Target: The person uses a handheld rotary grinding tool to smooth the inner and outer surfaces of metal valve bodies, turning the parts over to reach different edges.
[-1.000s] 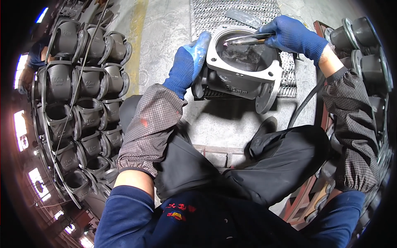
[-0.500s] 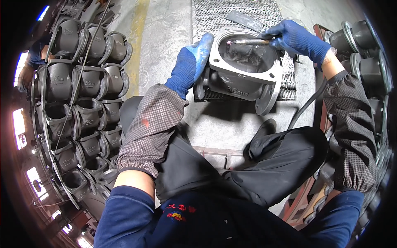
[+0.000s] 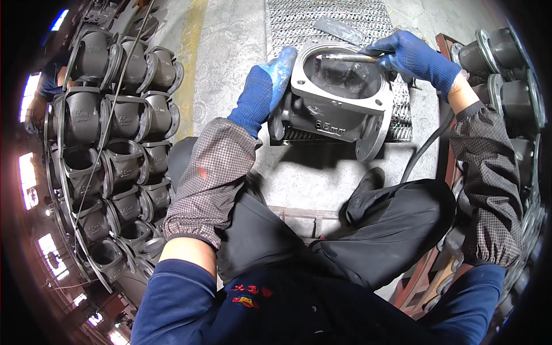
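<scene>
In the head view, your left hand (image 3: 260, 92), in a blue glove, is pressed against the left side of a grey cast valve body (image 3: 336, 100); its fingers (image 3: 283, 66) lie flat and extended along the casting's square top flange, bracing it rather than closing around it. The valve body sits on the concrete floor (image 3: 230, 52) in front of your knees, partly over a metal mesh grating (image 3: 328, 20), tilted so its open square mouth faces up toward you and its round end flange (image 3: 374, 138) points to the lower right.

Your right hand (image 3: 411, 54), also gloved in blue, has its fingers wrapped tight around a slim, pencil-like metal tool (image 3: 345, 57). The tool lies nearly level across the far edge of the opening, its tip pointing left and reaching the inner rim. A dark hose (image 3: 425, 146) runs down from near your right wrist past your knee.

To your left, rows of similar dark valve castings (image 3: 109, 144) are stacked closely together. More flanged castings (image 3: 506, 75) stand on a rack to your right, just beside your right forearm.
</scene>
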The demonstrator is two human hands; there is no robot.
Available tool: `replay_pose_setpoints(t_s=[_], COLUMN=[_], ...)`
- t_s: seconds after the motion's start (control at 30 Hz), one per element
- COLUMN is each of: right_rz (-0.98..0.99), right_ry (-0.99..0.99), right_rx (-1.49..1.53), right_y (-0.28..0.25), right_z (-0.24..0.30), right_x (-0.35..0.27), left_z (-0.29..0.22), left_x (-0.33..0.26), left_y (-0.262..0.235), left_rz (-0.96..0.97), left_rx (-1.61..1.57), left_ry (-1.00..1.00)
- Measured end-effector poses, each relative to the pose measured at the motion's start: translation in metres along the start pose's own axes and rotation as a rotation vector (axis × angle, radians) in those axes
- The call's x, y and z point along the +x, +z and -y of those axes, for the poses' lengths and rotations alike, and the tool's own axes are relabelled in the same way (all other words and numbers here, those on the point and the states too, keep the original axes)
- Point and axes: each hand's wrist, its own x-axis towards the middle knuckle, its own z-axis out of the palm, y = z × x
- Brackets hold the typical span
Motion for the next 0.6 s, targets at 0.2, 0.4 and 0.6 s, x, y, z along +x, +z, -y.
replay_pose_setpoints(t_s=[0.2,0.4,0.6], right_rz=[-0.057,-0.026,-0.053], right_ry=[-0.08,0.028,0.019], right_rx=[0.02,-0.118,0.042], right_y=[0.003,-0.003,0.004], right_z=[-0.01,0.016,-0.002], right_x=[-0.004,-0.003,-0.003], left_z=[-0.003,-0.002,0.002], left_x=[0.0,0.002,0.003], left_y=[0.002,-0.002,0.0], left_rz=[-0.02,0.04,0.049], left_rx=[0.014,-0.043,-0.021], left_ry=[0.01,-0.093,-0.027])
